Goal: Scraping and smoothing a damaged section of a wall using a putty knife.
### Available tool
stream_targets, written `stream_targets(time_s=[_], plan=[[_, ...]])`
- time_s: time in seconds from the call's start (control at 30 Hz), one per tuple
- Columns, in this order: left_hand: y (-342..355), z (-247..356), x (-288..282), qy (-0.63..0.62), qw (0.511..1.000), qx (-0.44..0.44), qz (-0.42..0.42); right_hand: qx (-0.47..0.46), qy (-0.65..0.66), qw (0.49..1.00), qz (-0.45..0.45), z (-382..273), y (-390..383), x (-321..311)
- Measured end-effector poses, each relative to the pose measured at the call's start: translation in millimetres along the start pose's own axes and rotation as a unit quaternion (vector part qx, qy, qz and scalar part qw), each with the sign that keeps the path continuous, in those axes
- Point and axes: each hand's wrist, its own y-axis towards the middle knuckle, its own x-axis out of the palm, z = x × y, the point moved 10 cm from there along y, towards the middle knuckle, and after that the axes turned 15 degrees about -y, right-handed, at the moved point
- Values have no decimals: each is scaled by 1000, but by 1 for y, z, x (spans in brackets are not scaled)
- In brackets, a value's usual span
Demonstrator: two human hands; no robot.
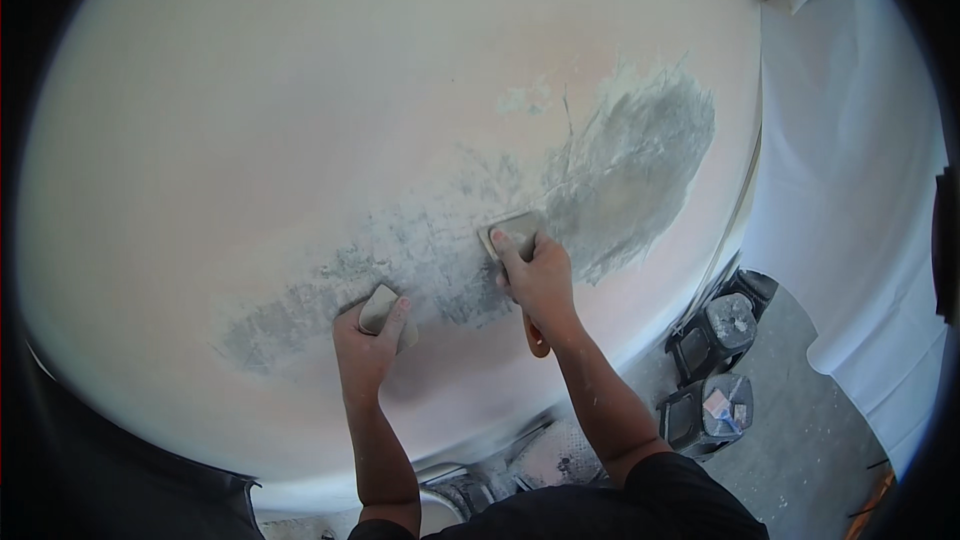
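A large pale, curved panel [250,120] fills most of the view, with a rough grey patch [640,160] of filler running across it. My right hand [545,285] grips a flat grey rectangular pad [518,230], thumb on top, against the patch's middle. An orange-brown piece [537,336] shows below that hand; whether it belongs to the pad I cannot tell. Lower left, my left hand [363,355] is closed round a smaller grey plate [378,308] with rounded corners, its thumb along the edge. This plate is over the patch's lower edge; contact cannot be made out.
Two dark stools [728,325] with dusty tops stand on the grey floor [790,420] at lower right. A brush [722,408] lies on the nearer one. White sheeting [850,170] hangs along the right side. Dark material [130,460] lies beyond the panel's lower left edge.
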Motion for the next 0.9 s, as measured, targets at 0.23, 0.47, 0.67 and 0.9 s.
stream_targets(time_s=[0.23, 0.47, 0.67, 0.9], plan=[[1, 1, -2, 14, 1000, 15, -10, -2, -6, 999, 32, -1, -3, 0], [1, 0, -2, -8, 1000, 19, 0, 9, 34, 999, -10, 1, 5, 2], [2, 3, -2, 20, 1000, -5, -16, 2, -6, 1000, 10, 0, 6, -4], [0, 3, -1, 3, 1000, -5, -13, -11, -21, 1000, 20, -3, 8, -8]])
